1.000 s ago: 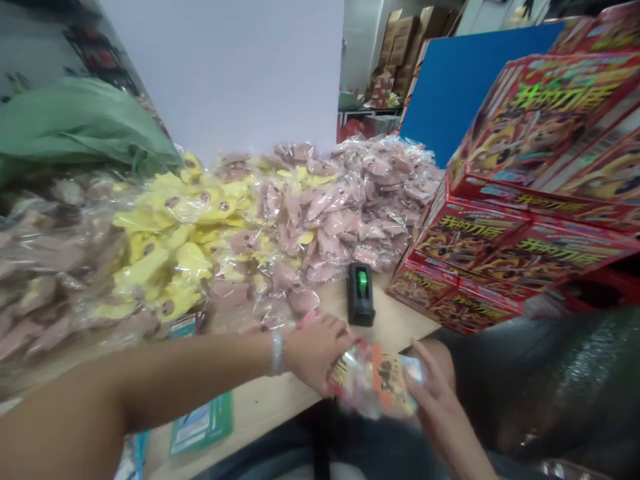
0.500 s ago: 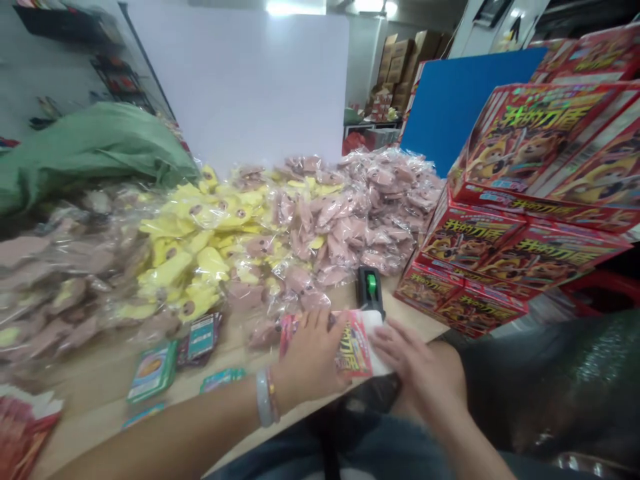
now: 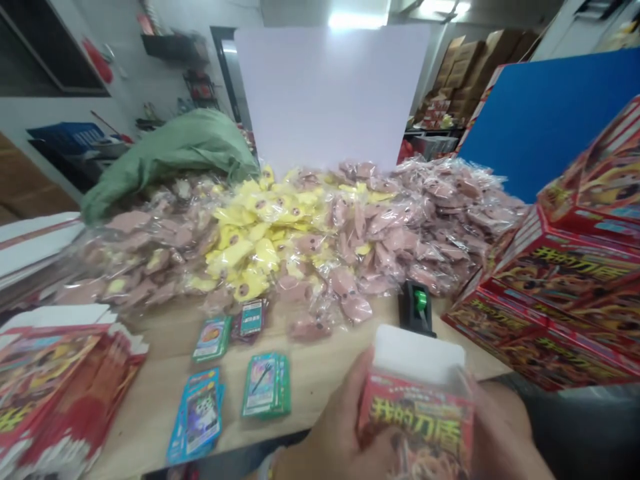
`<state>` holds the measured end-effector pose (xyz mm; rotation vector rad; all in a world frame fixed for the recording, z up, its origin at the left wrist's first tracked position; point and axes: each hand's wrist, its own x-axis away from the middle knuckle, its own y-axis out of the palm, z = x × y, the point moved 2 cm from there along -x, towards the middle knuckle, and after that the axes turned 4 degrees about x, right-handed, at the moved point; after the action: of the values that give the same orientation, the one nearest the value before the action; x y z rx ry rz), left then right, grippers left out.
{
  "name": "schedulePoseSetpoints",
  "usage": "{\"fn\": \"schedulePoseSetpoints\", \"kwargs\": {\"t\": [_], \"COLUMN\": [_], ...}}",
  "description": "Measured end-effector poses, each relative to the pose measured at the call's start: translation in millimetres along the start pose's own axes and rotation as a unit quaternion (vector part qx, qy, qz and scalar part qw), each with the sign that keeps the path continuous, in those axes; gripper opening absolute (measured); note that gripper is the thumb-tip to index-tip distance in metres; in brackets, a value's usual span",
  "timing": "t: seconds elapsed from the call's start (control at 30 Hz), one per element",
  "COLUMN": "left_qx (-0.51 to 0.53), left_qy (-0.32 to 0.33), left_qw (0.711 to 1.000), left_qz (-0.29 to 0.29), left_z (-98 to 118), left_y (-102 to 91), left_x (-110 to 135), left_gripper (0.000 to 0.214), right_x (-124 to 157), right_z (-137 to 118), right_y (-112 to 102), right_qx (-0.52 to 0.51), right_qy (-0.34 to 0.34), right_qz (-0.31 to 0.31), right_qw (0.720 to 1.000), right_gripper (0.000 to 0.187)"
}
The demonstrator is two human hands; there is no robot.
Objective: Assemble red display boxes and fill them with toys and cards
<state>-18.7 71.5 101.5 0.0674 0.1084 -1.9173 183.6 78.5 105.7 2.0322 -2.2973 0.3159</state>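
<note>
A red printed cardboard box [image 3: 417,403] with yellow lettering stands upright at the table's front edge, its white top flap [image 3: 419,350] raised. My left hand [image 3: 337,427] wraps the box's left side, the thumb lying across its front. Along the right side my right hand [image 3: 503,430] grips it, partly blurred. Just behind the box sits a black tape dispenser [image 3: 416,310] with a green roll. Left of my hands lie card stacks: green-edged cards [image 3: 267,383], blue cards [image 3: 197,413], another green stack [image 3: 213,337] and dark-edged cards [image 3: 250,320].
Bagged yellow pieces [image 3: 255,247] and bagged pink pieces [image 3: 400,227] heap across the back. Stacked red boxes [image 3: 565,293] stand on the right. Flattened red cartons [image 3: 65,380] lie at left. Behind are a green sack [image 3: 175,143], a white board [image 3: 330,93] and a blue panel [image 3: 555,120].
The view has swung left. The box, lying flat under my hands before, is now upright and nearer me, its white flap pointing up. Both hands have moved to its sides.
</note>
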Motion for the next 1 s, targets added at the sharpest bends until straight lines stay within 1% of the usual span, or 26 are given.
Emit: {"fn": "schedulePoseSetpoints", "kwargs": {"t": [0.03,0.07,0.1,0.13,0.17,0.23,0.27,0.3,0.33,0.37,0.4,0.43,0.53,0.6,0.67,0.73,0.83,0.9,0.93,0.97,1.0], "left_qx": [-0.037,-0.069,-0.093,-0.106,-0.109,-0.089,-0.075,-0.062,-0.051,-0.043,-0.043,-0.051,-0.086,-0.097,-0.096,-0.097,-0.095,-0.091,-0.093,-0.100,-0.107], "left_qy": [0.002,-0.003,-0.020,-0.046,-0.080,-0.156,-0.185,-0.205,-0.215,-0.220,-0.220,-0.217,-0.205,-0.205,-0.206,-0.202,-0.197,-0.194,-0.190,-0.183,-0.174], "left_qw": [0.999,0.997,0.995,0.993,0.991,0.983,0.980,0.977,0.975,0.973,0.973,0.973,0.975,0.974,0.974,0.974,0.976,0.977,0.977,0.978,0.979], "left_qz": [0.012,0.014,0.006,-0.008,-0.019,-0.023,-0.008,0.013,0.034,0.049,0.053,0.053,0.031,0.019,0.007,0.004,0.011,0.011,0.010,0.008,0.002], "left_z": [-2,-3,-6,-10,-15,-31,-40,-48,-54,-58,-59,-59,-50,-44,-42,-43,-46,-47,-47,-46,-46], "left_y": [2.5,4.9,7.3,9.6,11.7,15.5,17.1,18.5,19.9,21.0,21.8,22.0,19.0,15.6,13.4,12.4,11.8,11.3,10.8,10.3,9.8], "left_x": [3,4,4,3,2,1,1,2,4,6,8,10,14,16,18,22,29,33,35,36,36], "left_gripper": [0.061,0.054,0.047,0.042,0.039,0.041,0.045,0.054,0.067,0.080,0.090,0.096,0.094,0.094,0.095,0.095,0.096,0.098,0.098,0.097,0.094], "right_x": [5,9,12,13,12,4,0,-4,-7,-9,-10,-10,-7,-5,-5,-4,0,7,11,14,15], "right_z": [7,12,15,16,17,16,14,13,11,9,8,8,9,11,11,6,-5,-11,-13,-13,-12], "right_y": [4,6,8,9,10,12,14,16,18,20,22,24,30,33,35,36,36,35,35,34,33], "right_qx": [-0.050,-0.094,-0.123,-0.135,-0.130,-0.088,-0.055,-0.018,0.015,0.045,0.074,0.102,0.161,0.167,0.160,0.175,0.219,0.225,0.223,0.222,0.223], "right_qy": [0.062,0.115,0.153,0.177,0.187,0.180,0.160,0.132,0.098,0.065,0.035,0.011,-0.024,-0.023,-0.012,-0.018,-0.070,-0.105,-0.121,-0.134,-0.140], "right_qz": [-0.069,-0.113,-0.132,-0.151,-0.167,-0.221,-0.264,-0.316,-0.351,-0.365,-0.364,-0.350,-0.292,-0.277,-0.292,-0.316,-0.360,-0.402,-0.414,-0.415,-0.401], "right_qw": [0.994,0.983,0.971,0.963,0.959,0.954,0.950,0.939,0.931,0.928,0.928,0.931,0.943,0.946,0.943,0.932,0.904,0.881,0.874,0.872,0.877], "right_gripper": [0.048,0.051,0.051,0.049,0.047,0.047,0.047,0.048,0.047,0.046,0.044,0.042,0.036,0.035,0.034,0.032,0.030,0.030,0.032,0.035,0.037]}}
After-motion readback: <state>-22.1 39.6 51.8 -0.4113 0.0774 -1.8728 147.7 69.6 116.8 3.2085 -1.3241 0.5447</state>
